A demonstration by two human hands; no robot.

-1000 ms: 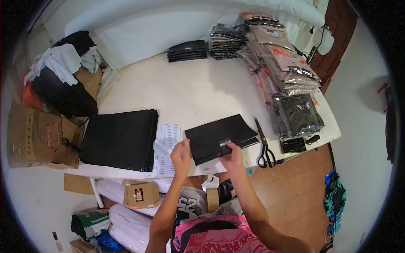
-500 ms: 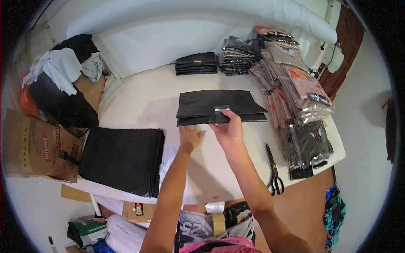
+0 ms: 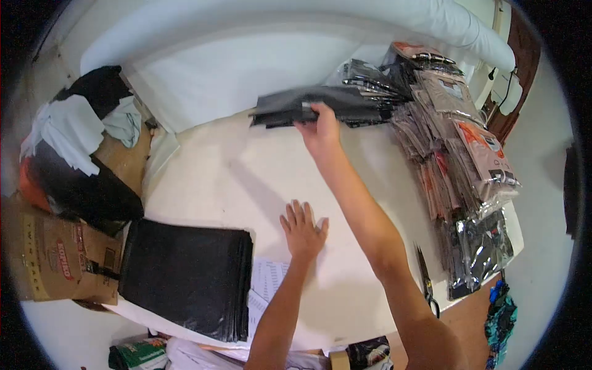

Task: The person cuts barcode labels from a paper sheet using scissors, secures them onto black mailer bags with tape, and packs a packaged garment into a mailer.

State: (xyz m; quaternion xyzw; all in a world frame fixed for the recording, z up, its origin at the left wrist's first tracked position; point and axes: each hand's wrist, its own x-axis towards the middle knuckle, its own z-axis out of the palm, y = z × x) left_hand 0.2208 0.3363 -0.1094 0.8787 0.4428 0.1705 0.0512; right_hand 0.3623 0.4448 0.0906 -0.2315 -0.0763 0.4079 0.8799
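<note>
My right hand [image 3: 322, 129] reaches to the back of the table, closed on the near edge of a flat black packet [image 3: 277, 105], probably plastic. The packet is blurred by motion, and a small white label shows by my fingers. It hangs over the spot of the black packet stack at the back, which it mostly hides. My left hand [image 3: 303, 231] rests palm down on the white table [image 3: 203, 185], fingers spread and holding nothing. To its left lies a thick stack of flat black sheets or bags [image 3: 185, 277], with printed papers [image 3: 269, 280] beside it.
Piles of clear-wrapped beige garments [image 3: 447, 102] and dark bagged ones [image 3: 484, 250] line the right side. Black-handled scissors [image 3: 424, 277] lie near the right front edge. A cardboard box [image 3: 68, 259] and heaped cloth [image 3: 68, 132] stand left. A white roll [image 3: 296, 31] spans the back.
My right hand has carried the black packet from mid-table to the back. My left hand has come away from the packet and now lies flat, nearer the front. The view has shifted.
</note>
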